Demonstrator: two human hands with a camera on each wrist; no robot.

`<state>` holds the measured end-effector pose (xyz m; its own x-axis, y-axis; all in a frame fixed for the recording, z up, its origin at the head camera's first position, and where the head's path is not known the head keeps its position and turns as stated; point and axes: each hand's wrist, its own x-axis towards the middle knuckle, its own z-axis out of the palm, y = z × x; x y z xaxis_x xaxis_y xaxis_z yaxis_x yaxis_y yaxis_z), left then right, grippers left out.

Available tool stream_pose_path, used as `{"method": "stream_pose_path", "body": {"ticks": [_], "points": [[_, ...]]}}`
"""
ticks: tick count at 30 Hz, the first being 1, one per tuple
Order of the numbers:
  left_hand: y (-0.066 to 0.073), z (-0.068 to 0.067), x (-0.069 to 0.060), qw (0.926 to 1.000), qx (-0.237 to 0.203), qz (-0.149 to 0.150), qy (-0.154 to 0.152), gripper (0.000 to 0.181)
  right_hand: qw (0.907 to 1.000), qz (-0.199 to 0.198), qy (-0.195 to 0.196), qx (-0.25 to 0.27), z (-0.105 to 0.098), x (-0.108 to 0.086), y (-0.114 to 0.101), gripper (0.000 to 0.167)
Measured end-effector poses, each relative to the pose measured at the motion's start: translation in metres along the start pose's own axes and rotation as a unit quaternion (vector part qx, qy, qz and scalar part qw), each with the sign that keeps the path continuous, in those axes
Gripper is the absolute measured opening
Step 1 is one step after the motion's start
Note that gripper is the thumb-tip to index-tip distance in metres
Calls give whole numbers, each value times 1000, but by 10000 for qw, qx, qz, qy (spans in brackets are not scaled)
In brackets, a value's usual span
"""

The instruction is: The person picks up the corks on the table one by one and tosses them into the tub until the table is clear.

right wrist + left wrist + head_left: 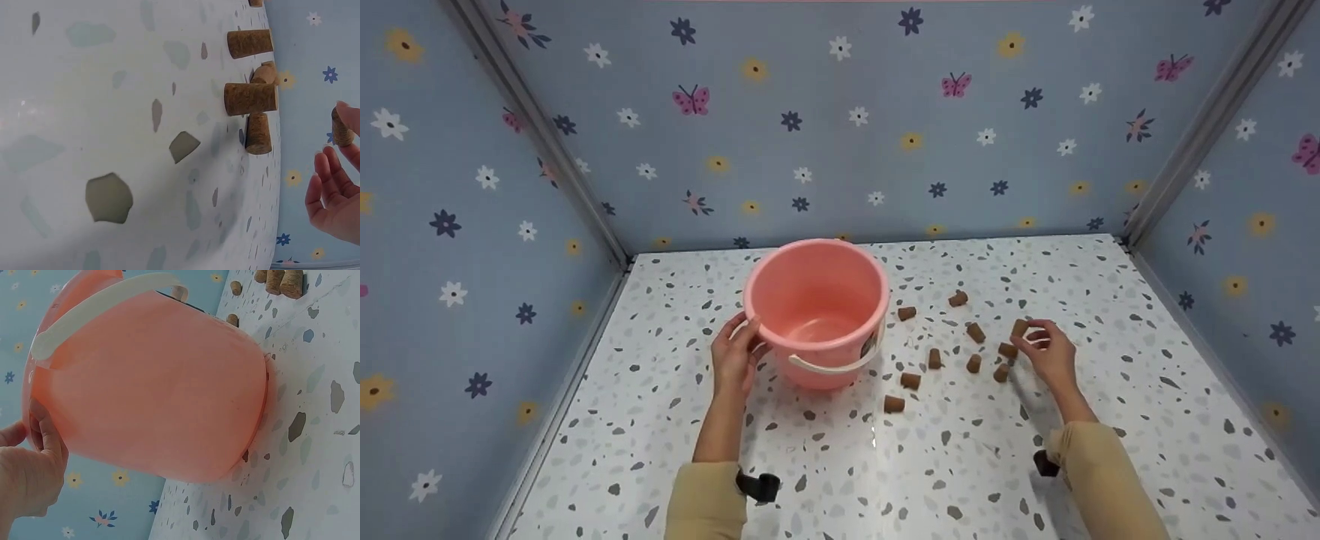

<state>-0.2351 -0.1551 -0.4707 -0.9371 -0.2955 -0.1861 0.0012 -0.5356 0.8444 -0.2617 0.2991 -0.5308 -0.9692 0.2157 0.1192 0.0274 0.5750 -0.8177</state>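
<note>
**Tan sleeves over a terrazzo-patterned tabletop**

Upon it stands a pink bucket, its white handle lowered along the near side. The person's hands are well apart: the left hand grips the bucket's rim between thumb and fingers, while the right hand pinches one tapered cork, raised off the surface. Loose corks lie scattered between bucket and right hand.

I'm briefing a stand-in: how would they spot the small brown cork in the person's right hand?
On the speckled white table, find the big pink plastic bucket. In the head view, small brown tapered corks are scattered to its right, with the person's right hand beyond them. Pick the pinched cork: unlike its neighbours, it is held off the table.
</note>
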Motion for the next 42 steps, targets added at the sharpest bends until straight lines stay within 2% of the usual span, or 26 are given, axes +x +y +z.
{"method": "stream_pose_path", "body": {"ticks": [6,8,12,13,19,20,21,23,27,28,29,30,34,36,39,42], "points": [[1,0,-1,10000,29,-37,63,37,9995,-256,5,196,6,-1,-13,46],[2,0,-2,10000,35,-40,75,38,9983,-397,56,424,11,0,-12,44],[2,0,0,9999,50,-53,77,39,9952,-771,127,592,21,2,-16,44],[2,0,0,10000,41,-53,66,39,9924,-936,153,782,25,3,-14,42],[1,0,1,9999,88,77,-33,43,9864,-1368,18,916,30,-14,-56,38],[-1,-1,2,9998,159,119,-52,45,9877,-1330,-25,818,30,-19,-68,38],[-7,-6,9,9996,106,210,-148,45,9873,-1340,-57,848,31,-21,-73,37],[-18,-15,24,9994,195,249,-135,48,9860,-1391,-124,907,34,-24,-81,37],[-56,-46,70,9990,105,318,-298,49,9834,-1502,-286,979,40,-30,-95,37],[-56,-46,70,9993,192,254,-210,50,9822,-1544,-326,1016,41,-31,-99,37],[-58,-48,73,9992,140,289,-253,50,9810,-1585,-362,1055,42,-33,-104,37],[-55,-46,69,9992,171,295,-223,49,9795,-1647,-391,1093,43,-35,-108,37],[-20,-16,27,9996,237,177,-25,45,9700,-1942,-544,1361,41,-47,-139,34],[-6,-5,9,9996,258,63,-1,44,9652,-2105,-601,1429,40,-54,-155,33],[4,0,-1,9998,150,-96,44,42,9603,-2235,-703,1514,42,-59,-172,33],[5,1,-1,9996,221,-120,107,43,9566,-2270,-833,1624,46,-60,-183,33]]}}
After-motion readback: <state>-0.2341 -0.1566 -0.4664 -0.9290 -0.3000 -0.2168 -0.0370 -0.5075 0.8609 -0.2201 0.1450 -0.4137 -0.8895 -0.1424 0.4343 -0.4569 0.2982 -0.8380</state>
